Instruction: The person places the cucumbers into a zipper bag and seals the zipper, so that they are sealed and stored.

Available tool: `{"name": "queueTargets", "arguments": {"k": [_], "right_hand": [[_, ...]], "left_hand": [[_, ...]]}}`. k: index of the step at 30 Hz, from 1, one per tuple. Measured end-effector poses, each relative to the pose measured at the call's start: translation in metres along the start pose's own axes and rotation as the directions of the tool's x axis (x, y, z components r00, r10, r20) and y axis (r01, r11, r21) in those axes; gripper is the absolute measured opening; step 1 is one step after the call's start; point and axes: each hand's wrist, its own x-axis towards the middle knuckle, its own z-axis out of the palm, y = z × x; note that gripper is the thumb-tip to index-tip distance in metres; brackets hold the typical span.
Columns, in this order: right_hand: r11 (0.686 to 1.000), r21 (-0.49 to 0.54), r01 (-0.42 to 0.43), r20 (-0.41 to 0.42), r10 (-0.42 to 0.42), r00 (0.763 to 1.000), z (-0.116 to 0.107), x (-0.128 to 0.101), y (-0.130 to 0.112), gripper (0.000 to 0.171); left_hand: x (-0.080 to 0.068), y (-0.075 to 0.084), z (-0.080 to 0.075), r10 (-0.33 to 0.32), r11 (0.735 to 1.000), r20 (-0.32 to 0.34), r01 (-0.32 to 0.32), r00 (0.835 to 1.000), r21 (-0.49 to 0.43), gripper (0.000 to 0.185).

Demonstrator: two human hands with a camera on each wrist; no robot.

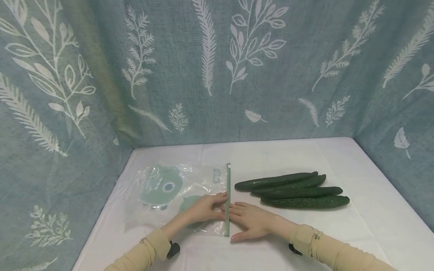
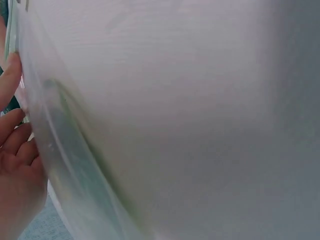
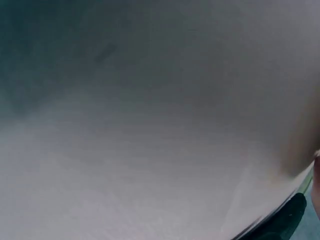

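Note:
A clear zip bag (image 1: 200, 177) with a green cartoon monster print lies flat on the white table, its green zip edge (image 1: 228, 177) facing right. My left hand (image 1: 205, 207) rests over the bag and holds it near the zip between thumb and fingers. In the left wrist view the curled fingers (image 2: 19, 142) stand beside the bag's film. My right hand (image 1: 252, 221) lies palm down with fingers extended, the fingertips at the zip edge; whether they reach inside is unclear. Several dark green cucumbers (image 1: 305, 202) lie side by side, beyond the right hand.
The white table (image 1: 271, 154) is bordered by a blue-green leaf-patterned curtain (image 1: 217, 113) at the back and both sides. One cucumber (image 3: 282, 222) shows at the lower right corner of the right wrist view.

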Motion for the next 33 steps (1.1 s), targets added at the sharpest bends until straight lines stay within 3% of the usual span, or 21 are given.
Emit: {"name": "queueTargets", "arguments": {"k": [12,24,33], "right_hand": [[0.999,-0.017,-0.035,0.032,0.035,0.999,0.0009,-0.0001,-0.0013,0.08],[0.999,-0.038,-0.036,0.031,0.037,0.999,-0.0011,0.0012,-0.0002,0.082],[0.999,0.019,-0.045,0.022,0.044,0.999,-0.0004,-0.0002,-0.0021,0.082]], "left_hand": [[0.002,-0.003,0.0059,0.054,0.998,-0.063,-0.055,0.997,-0.009,0.061],[0.0018,0.0002,0.003,0.057,0.998,-0.115,-0.058,0.992,-0.007,0.048],[0.0013,0.0019,0.0031,0.043,0.998,-0.13,-0.048,0.991,-0.035,0.039]]}}
